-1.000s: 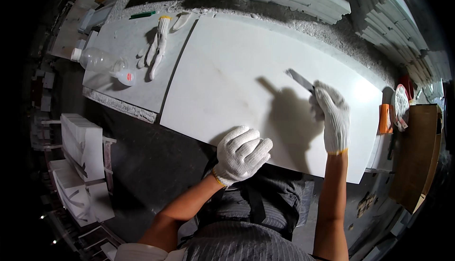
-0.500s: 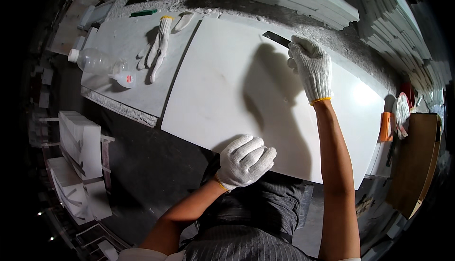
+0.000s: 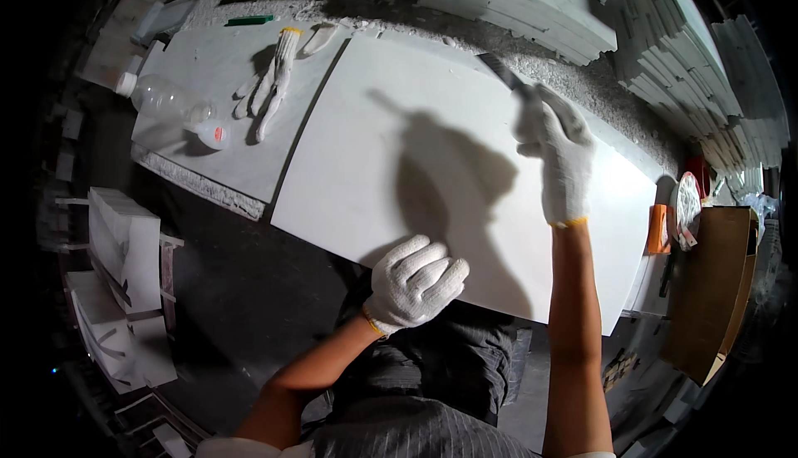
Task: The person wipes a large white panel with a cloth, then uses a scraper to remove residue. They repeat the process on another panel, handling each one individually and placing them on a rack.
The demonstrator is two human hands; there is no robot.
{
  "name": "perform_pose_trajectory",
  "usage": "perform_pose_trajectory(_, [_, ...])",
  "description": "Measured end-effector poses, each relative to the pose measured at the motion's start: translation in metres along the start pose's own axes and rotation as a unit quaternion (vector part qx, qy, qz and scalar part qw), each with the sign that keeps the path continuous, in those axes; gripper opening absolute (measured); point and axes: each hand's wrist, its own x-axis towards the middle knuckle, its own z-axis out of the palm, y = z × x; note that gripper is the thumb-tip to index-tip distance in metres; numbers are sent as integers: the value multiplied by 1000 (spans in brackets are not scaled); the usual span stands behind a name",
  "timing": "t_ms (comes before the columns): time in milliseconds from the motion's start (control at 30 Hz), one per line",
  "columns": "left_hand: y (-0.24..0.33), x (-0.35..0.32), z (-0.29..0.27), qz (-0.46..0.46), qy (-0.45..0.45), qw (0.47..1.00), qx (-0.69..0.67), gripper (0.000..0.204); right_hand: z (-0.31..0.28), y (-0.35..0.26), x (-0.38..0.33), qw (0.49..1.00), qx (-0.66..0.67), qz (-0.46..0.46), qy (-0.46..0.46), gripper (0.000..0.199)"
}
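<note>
A large white slab with a smooth, pale face lies in front of me. Raised over its far right part, my right hand wears a white knit glove with a yellow cuff. Its fingers are closed round a dark, flat blade that points away to the upper left; the gripped end is hidden and blurred. My left hand, gloved the same way, rests at the slab's near edge. Its fingers are slightly bent and apart, with no tool in view; the thumb and palm are hidden.
On a second slab at left lie a spare glove, a clear plastic bottle and a green strip. Stacked slabs line the far side. A cardboard box and orange item stand at right.
My right hand has turned and drawn slightly back and up with the blade, showing more of it. Its shadow has shifted on the slab. The left hand keeps its place at the edge.
</note>
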Motion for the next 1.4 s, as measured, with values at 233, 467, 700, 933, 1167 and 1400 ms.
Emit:
perform_pose_trajectory(233, [-19, -12, -47, -143, 78, 987, -6, 33, -74, 61, -91, 875, 440, 162, -122, 67])
perform_pose_trajectory(467, [-125, -31, -116, -448, 265, 841, 148, 52, -78, 81, -187, 788, 544, 283, -59, 35])
perform_pose_trajectory(700, [-233, -40, -130, -482, 279, 820, 131, 67, -58, 47, -174, 890, 362, 272, -55, 26])
perform_pose_trajectory(933, [-272, -36, -132, -507, 248, 808, 170, 56, -89, 47, -174, 891, 397, 196, -99, 23])
perform_pose_trajectory(1167, [-235, -25, -132, -473, 337, 802, 139, 48, -89, 38, -165, 906, 343, 216, -122, 24])
perform_pose_trajectory(1400, [-100, 4, -90, -485, 295, 823, -4, 35, -77, 35, -162, 961, 171, 201, -84, 51])
